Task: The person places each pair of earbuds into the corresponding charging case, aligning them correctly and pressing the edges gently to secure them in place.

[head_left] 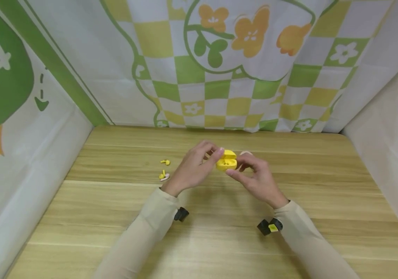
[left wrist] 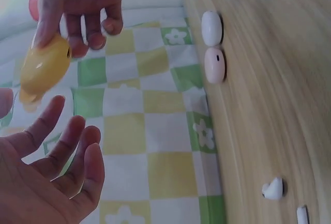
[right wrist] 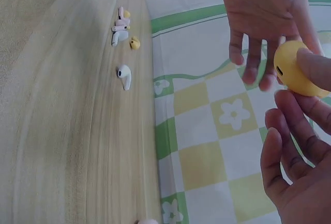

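A small yellow earbud case (head_left: 226,164) is held above the table with its lid raised, showing vacant sockets inside. My right hand (head_left: 255,176) pinches the case between thumb and fingers; the right wrist view shows its smooth yellow underside. On the other side, my left hand (head_left: 195,164) has its thumb at the raised lid (head_left: 228,154), and whether it touches is unclear. In the left wrist view the left fingers (left wrist: 62,154) are loosely bent, with nothing between them. Left of that hand lie a yellow earbud (head_left: 165,162) and another yellow earbud (head_left: 162,175) beside a pale one (head_left: 165,177).
A white case (left wrist: 211,28) and a pink case (left wrist: 215,65) stand side by side on the wooden table (head_left: 220,248). Several earbuds (right wrist: 121,26) cluster together, with a white earbud (right wrist: 125,75) nearby. A patterned curtain (head_left: 216,89) hangs behind the table.
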{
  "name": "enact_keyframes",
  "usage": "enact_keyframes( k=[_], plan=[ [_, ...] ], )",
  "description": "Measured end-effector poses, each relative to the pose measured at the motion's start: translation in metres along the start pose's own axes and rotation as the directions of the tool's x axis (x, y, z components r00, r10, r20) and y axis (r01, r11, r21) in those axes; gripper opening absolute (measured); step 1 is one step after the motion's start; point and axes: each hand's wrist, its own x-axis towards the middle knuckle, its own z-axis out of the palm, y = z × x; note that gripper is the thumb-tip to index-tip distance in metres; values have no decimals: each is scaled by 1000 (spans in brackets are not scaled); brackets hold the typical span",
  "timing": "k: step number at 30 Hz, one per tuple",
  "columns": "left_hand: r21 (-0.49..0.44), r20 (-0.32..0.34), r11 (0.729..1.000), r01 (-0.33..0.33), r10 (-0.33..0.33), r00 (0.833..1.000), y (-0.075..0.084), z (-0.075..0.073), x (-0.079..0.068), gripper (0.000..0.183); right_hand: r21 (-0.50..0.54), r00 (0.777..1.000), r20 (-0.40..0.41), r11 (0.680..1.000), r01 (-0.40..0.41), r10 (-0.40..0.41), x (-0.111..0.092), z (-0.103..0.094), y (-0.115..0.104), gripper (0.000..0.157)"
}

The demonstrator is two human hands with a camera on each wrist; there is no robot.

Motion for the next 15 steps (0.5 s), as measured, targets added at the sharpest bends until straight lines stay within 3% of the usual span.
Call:
enact_keyframes(
  k=[4, 9, 15],
  plan=[
    [15, -32, 999, 35, -35, 999, -12, -17, -4, 48, 17, 998, -35, 999, -49, 49, -1, -3, 0, 19],
    [68, -95, 993, 97, -90, 991, -41, -46, -11, 40, 50, 991, -53, 991, -121, 124, -3, -9, 1, 18],
    [249, -114, 942, 225, -202, 973, -75, -71, -20, 35, 69, 984, -40, 983, -170, 173, -5, -11, 3, 18]
  ],
)
